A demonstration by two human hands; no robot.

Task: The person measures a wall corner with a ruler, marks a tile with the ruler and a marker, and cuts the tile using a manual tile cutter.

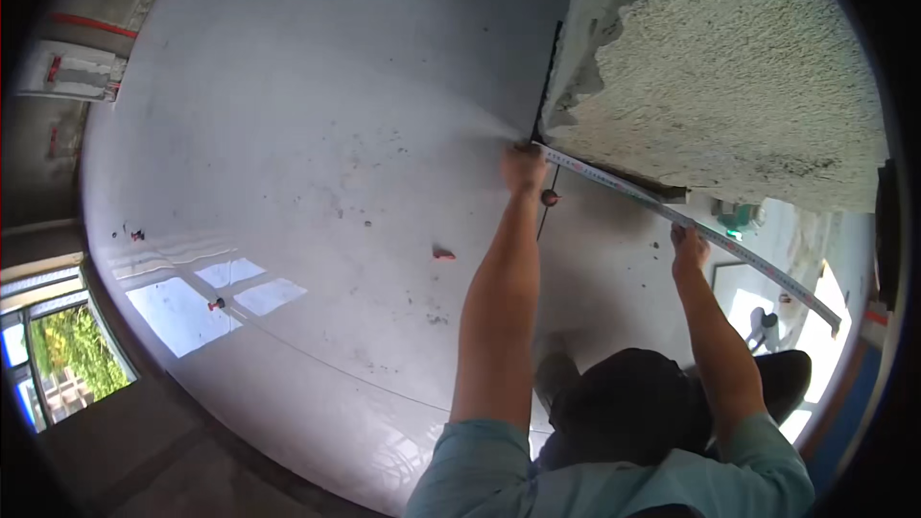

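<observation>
A long white tape measure blade [614, 178] with printed markings stretches along the foot of the rough plastered wall [739, 67]. My left hand [524, 169] is closed on its end at the wall's corner, near the floor. Farther right, my right hand [689, 247] pinches the strip between its fingers from below. Beyond that hand the blade runs on to the right and ends free. Beside my left hand, a small dark round knob with a red tip [549, 198] stands on a dark joint line in the glossy grey floor [288, 163].
A small device with a green light [737, 221] stands beyond the wall's right end. On the floor lie a red piece [442, 254], scattered crumbs and more red-and-black knobs [218, 304]. A window [72, 350] is at far left. My bent knee [624, 393] is below my hands.
</observation>
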